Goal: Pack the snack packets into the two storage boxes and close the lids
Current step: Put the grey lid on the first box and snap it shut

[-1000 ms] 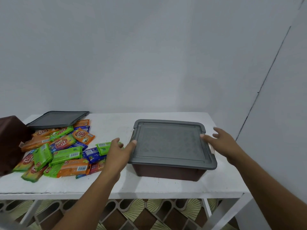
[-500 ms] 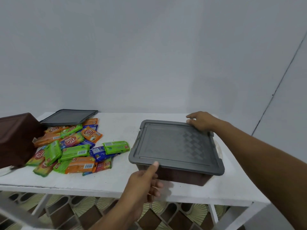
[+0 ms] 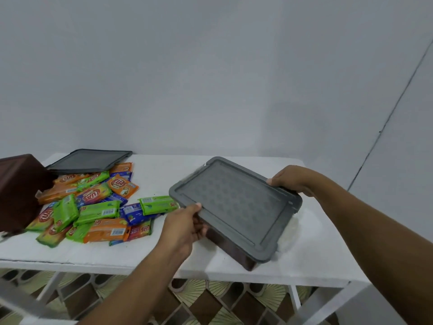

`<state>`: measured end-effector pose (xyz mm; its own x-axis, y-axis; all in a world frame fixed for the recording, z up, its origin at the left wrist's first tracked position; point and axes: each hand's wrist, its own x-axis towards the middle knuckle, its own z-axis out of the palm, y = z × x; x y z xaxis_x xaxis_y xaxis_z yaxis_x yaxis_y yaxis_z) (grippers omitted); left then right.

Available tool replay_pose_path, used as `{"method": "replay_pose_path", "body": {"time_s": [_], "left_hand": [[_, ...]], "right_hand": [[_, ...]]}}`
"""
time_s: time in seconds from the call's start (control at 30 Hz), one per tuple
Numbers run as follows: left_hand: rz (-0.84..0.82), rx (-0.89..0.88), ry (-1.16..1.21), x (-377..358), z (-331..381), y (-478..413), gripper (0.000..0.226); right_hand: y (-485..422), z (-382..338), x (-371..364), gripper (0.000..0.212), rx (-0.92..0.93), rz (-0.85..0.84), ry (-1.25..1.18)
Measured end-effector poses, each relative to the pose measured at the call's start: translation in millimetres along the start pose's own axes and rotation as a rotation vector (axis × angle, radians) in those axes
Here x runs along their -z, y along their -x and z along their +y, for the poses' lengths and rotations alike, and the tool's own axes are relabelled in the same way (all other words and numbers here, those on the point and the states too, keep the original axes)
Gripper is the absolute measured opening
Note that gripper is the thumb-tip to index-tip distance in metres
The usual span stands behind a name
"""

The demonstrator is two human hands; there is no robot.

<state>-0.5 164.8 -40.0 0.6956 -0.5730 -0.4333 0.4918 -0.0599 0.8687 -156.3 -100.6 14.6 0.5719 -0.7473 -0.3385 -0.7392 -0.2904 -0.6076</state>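
A brown storage box (image 3: 236,250) with a grey lid (image 3: 236,205) on it sits turned at an angle on the white table (image 3: 164,256). My left hand (image 3: 185,227) grips the box at its near left edge, thumb on the lid. My right hand (image 3: 290,179) holds the far right corner of the lid. A heap of green, orange and blue snack packets (image 3: 93,207) lies to the left. A second brown box (image 3: 16,191) lies tipped on its side at the far left. Its loose grey lid (image 3: 89,160) rests behind the packets.
The white wall stands right behind the table. The table's front edge runs just below my left wrist, with a patterned tiled floor (image 3: 210,303) underneath. The table's right end is just beyond the lidded box.
Both hands have shifted to opposite corners of the lidded box. The box has been turned, so it now sits diagonally and closer to the packets.
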Motion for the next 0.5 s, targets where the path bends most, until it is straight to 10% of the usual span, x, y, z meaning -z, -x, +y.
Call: {"method": "replay_pose_path", "body": {"time_s": [0.5], "left_hand": [[-0.065,-0.026,-0.221,-9.5,67.4,-93.9,0.031]], "right_hand": [[50.0,25.5,-45.9,0.043,-0.063,-0.374,-0.723]]}}
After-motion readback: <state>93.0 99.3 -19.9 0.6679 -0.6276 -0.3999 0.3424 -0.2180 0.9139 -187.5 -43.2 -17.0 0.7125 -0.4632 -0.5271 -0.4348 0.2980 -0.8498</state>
